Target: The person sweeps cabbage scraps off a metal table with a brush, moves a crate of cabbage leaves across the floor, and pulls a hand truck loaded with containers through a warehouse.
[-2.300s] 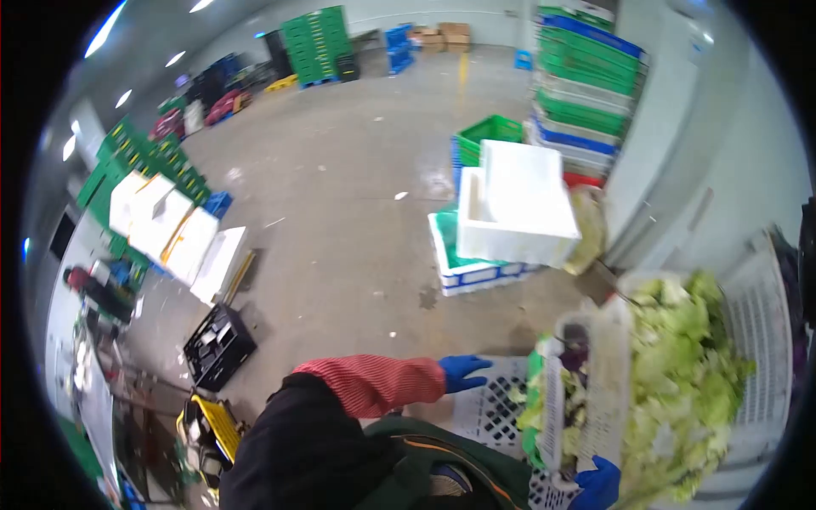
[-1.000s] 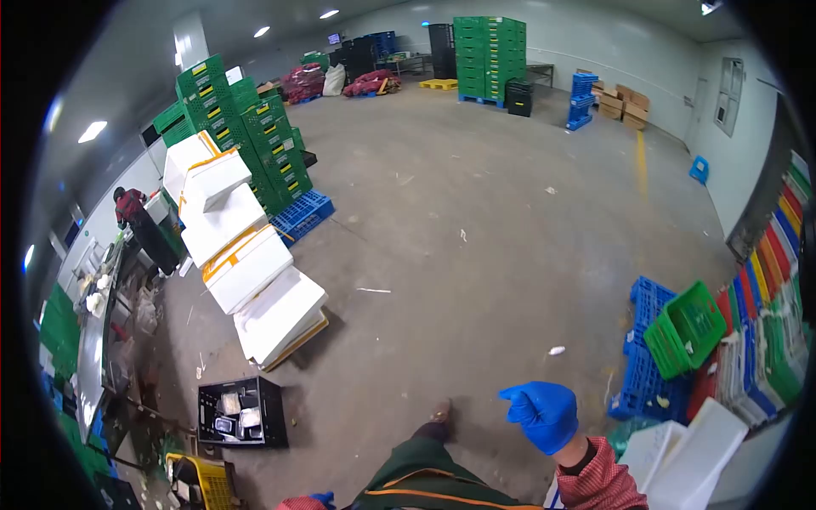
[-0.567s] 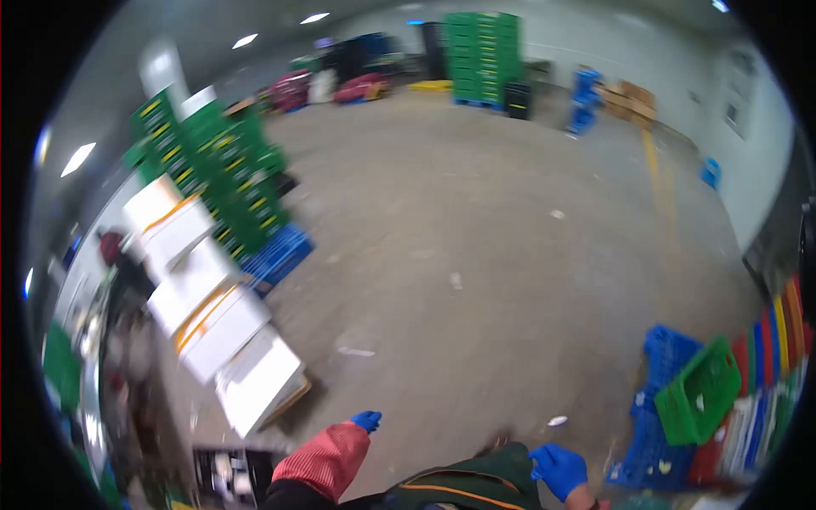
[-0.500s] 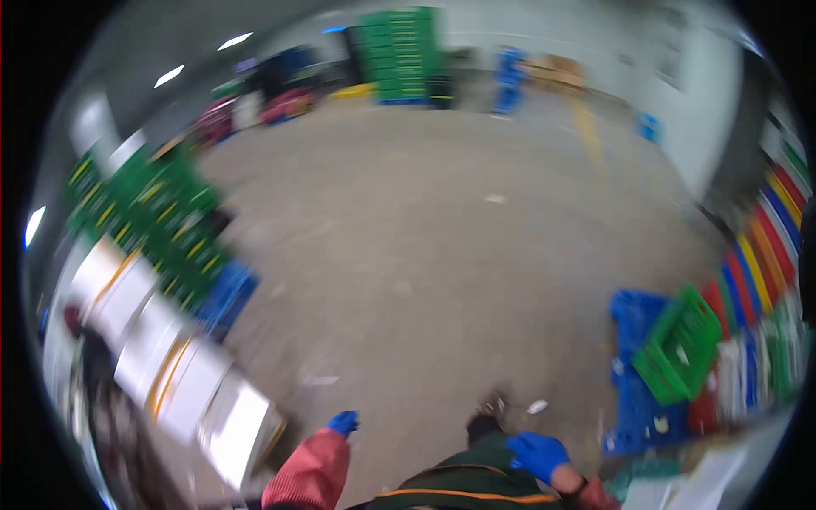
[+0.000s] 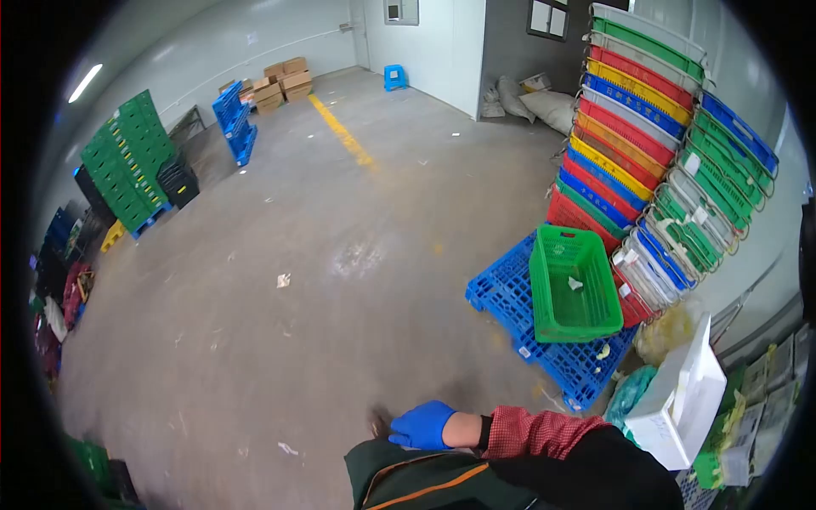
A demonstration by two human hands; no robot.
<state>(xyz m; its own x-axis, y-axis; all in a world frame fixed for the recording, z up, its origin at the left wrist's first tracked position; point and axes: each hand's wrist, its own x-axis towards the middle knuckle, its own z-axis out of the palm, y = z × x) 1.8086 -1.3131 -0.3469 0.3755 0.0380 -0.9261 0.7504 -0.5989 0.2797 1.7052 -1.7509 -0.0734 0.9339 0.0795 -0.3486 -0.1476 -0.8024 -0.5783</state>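
Your blue-gloved right hand (image 5: 423, 425) is beside your dark-green apron (image 5: 425, 469), bottom centre, grip unclear. Your left hand is unseen, grip unknown.

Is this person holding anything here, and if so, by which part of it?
Nothing can be seen held in the right hand, which is by the dark green garment. The left hand is out of view, so I can't tell.
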